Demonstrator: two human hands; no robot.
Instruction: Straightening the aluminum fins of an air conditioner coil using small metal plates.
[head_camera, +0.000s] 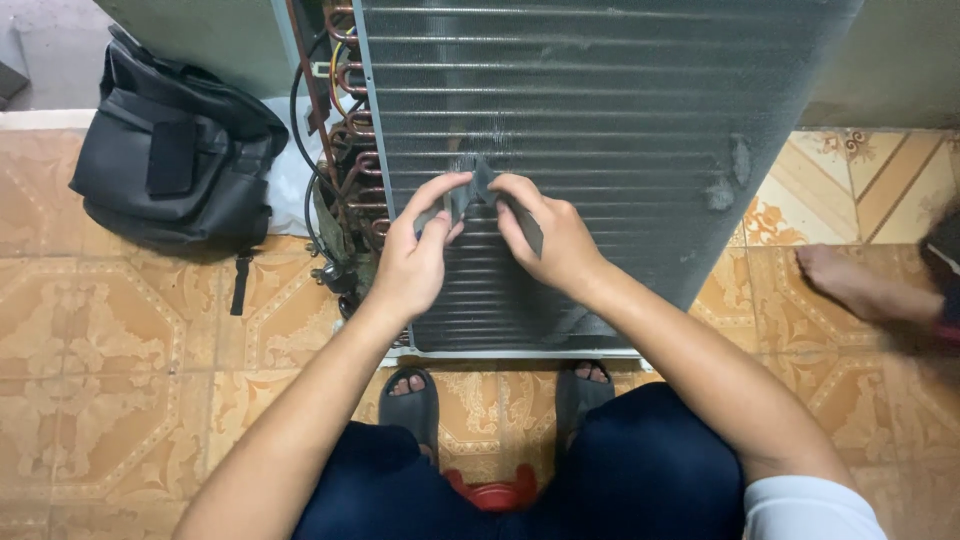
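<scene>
On the far left a black backpack (175, 150) slumps on the patterned tile floor (130, 380), well apart from the work. Beside it a cluster of copper tube bends (352, 130) and black wires run down the left edge of a finned condenser coil (620, 110), which lies flat in front of the seated person.

The left hand (415, 255) pinches 1 end of a small dark grey strip (480, 190), thumb and forefinger closed on it. The right hand (550, 240) grips the other end the same way, fingers curled over it. The strip sits between the 2 hands, right over the coil's middle rows and touching or just above the fins; I cannot tell which. It is folded into a peak, so its long axis runs roughly left to right, with the crease pointing away from the person.

My worry is that the thin fins would bend if the hands press down while tugging, and a sharp fin edge could nick a fingertip.

At the far right another person's bare foot (850, 285) rests on the tiles, near the coil's corner.
</scene>
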